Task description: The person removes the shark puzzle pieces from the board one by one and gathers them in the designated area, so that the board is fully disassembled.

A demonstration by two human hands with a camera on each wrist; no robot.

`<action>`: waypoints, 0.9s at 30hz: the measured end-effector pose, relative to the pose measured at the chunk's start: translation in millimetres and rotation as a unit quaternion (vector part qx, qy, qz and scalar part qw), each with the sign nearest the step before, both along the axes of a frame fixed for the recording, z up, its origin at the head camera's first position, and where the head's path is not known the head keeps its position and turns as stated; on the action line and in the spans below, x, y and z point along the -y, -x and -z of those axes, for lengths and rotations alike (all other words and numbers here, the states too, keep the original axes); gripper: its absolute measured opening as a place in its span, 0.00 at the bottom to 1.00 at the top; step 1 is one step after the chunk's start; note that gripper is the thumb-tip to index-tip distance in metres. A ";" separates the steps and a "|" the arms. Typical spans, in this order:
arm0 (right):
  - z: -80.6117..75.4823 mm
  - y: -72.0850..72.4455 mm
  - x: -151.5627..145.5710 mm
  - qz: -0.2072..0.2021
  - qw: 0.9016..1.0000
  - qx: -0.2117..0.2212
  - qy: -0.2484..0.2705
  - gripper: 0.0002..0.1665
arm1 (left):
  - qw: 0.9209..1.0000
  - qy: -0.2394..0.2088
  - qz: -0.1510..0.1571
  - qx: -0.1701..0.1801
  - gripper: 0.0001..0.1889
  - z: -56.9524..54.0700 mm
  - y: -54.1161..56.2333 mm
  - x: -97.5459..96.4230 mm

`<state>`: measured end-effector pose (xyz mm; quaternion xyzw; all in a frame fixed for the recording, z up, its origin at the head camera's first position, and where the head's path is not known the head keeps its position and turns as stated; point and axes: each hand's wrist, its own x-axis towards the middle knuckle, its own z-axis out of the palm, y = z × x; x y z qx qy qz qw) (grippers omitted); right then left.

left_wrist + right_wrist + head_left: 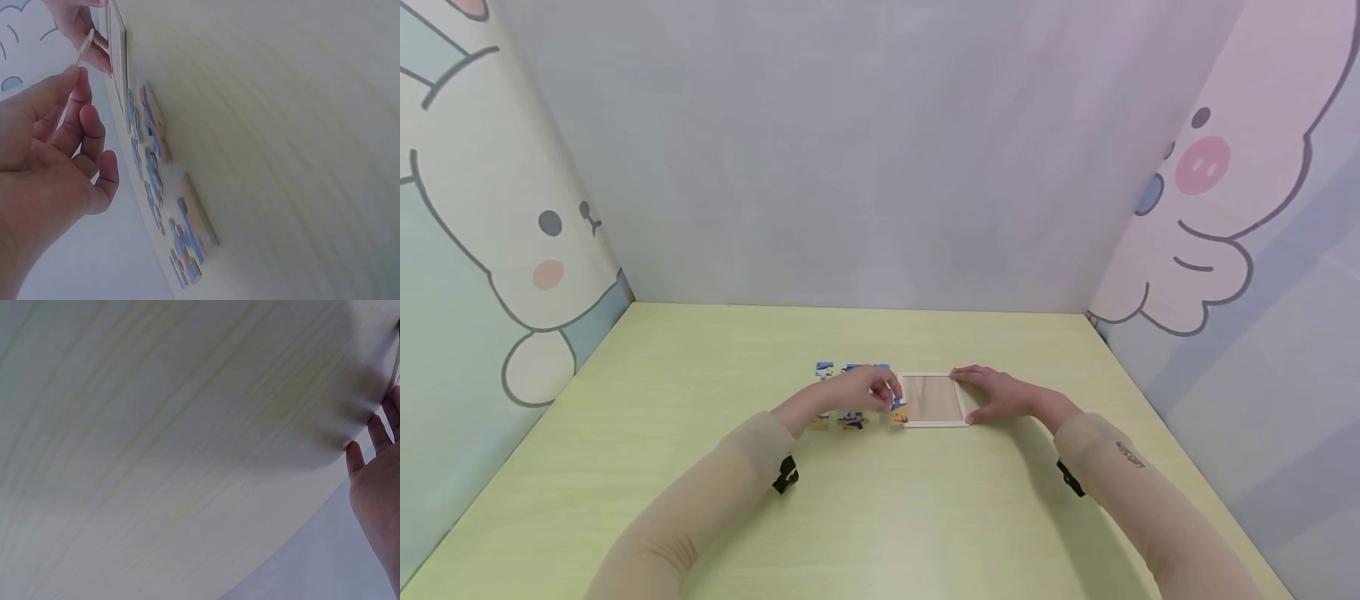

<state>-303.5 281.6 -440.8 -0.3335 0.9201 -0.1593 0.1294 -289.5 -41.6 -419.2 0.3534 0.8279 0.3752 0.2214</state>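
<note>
My left hand pinches a jigsaw puzzle piece between thumb and index finger, over the left edge of a shallow wooden puzzle tray. In the left wrist view the piece is seen edge-on, raised off the table, with the other fingers loosely bent. The tray's bare wood bottom shows. At its right side my right hand touches the rim, fingers by the far corner and thumb by the near one. Several loose puzzle pieces lie left of the tray, partly hidden under my left hand.
The loose pieces lie flat in rows on the pale yellow table. A grey wall stands behind the table, and side walls with cartoon animals flank it. A black strap is on the left wrist.
</note>
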 end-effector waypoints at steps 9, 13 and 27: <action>-1.2 -1.5 -1.6 -0.003 1.000 0.004 0.005 0.50 | 1.000 0.022 -0.004 -0.017 0.09 5.4 -2.0 9.5; -0.6 -1.6 -1.6 -0.003 1.000 0.002 0.001 0.50 | 0.998 0.046 -0.005 -0.047 0.09 9.7 -1.4 10.7; -1.4 0.1 1.1 -0.004 1.000 0.001 -0.005 0.50 | 0.994 0.074 -0.025 -0.083 0.10 7.0 -1.7 13.7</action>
